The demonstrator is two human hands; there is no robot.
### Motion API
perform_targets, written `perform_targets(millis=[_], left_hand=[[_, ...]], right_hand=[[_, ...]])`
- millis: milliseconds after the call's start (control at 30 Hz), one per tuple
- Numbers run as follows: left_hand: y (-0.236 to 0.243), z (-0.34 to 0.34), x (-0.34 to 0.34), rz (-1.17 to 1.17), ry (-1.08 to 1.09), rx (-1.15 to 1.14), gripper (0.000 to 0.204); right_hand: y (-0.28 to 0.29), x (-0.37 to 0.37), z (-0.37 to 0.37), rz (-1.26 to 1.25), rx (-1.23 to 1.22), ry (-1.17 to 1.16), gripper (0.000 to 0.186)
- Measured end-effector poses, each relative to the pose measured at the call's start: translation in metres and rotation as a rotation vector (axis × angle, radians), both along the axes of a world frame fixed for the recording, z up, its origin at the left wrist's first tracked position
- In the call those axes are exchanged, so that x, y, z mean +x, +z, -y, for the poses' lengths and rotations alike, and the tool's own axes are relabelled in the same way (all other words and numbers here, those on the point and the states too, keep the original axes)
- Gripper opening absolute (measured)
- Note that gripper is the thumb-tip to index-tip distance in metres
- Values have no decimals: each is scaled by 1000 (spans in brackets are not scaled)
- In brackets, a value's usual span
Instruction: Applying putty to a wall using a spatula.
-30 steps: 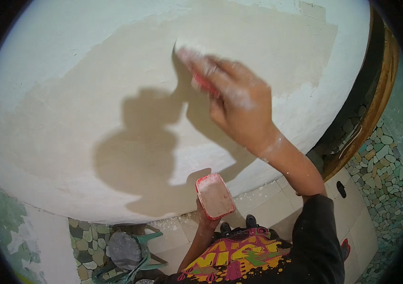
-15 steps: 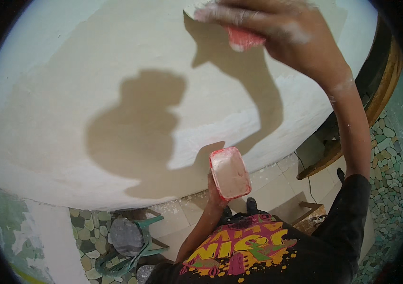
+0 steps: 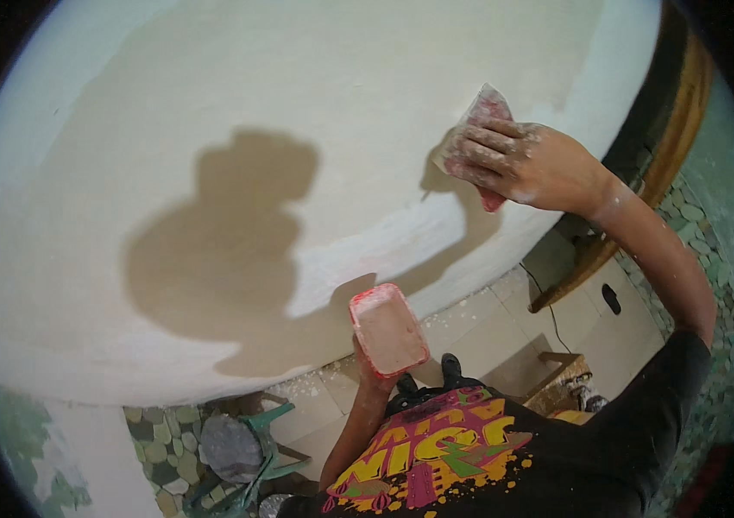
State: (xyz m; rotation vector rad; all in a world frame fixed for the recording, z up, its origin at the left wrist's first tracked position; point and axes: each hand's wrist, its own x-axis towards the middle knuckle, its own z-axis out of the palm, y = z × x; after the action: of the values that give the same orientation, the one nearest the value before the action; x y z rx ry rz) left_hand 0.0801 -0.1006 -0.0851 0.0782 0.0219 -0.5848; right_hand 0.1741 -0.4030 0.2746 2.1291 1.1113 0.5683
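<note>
My left hand point(image 3: 373, 375) is wrapped round the side of a red rectangular tub point(image 3: 425, 358). Smooth pale pinkish putty point(image 3: 388, 328) fills much of the tub, which is held low in front of my shirt. At the upper right my right hand point(image 3: 539, 164), smeared white, grips a red putty spreader point(image 3: 489, 105). The fingers lie flat across the spreader, covering its middle, and its pale edge is against or very close to the wall point(image 3: 367, 129). Whiter patches of coating show on the beige wall below the spreader.
A curved wooden frame point(image 3: 686, 129) edges the wall at right. Below are pale floor tiles point(image 3: 462, 324) with white specks, a dark cable point(image 3: 555, 324) and a small wooden stool point(image 3: 561, 380). At lower left, a green chair point(image 3: 267, 449) bears a grey round thing point(image 3: 230, 449).
My right hand has brought the spreader down and to the right from the top of the view. The tub in my left hand appears slightly lower and further left.
</note>
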Motion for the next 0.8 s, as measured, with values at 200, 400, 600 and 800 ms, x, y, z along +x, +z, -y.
perform_targets(millis=[200,400,600,800], left_hand=[[-12,0,5,-77,24,43,68],[-17,2,7,-99,7,122,66],[-17,3,4,-140,15,152,66],[-33,-7,6,-139,42,190,66]], right_hand=[[-5,-2,5,124,169,67,61],[-43,23,6,178,364,135,62],[-91,4,54,21,435,-63,63],[-96,-4,65,28,727,-82,62]])
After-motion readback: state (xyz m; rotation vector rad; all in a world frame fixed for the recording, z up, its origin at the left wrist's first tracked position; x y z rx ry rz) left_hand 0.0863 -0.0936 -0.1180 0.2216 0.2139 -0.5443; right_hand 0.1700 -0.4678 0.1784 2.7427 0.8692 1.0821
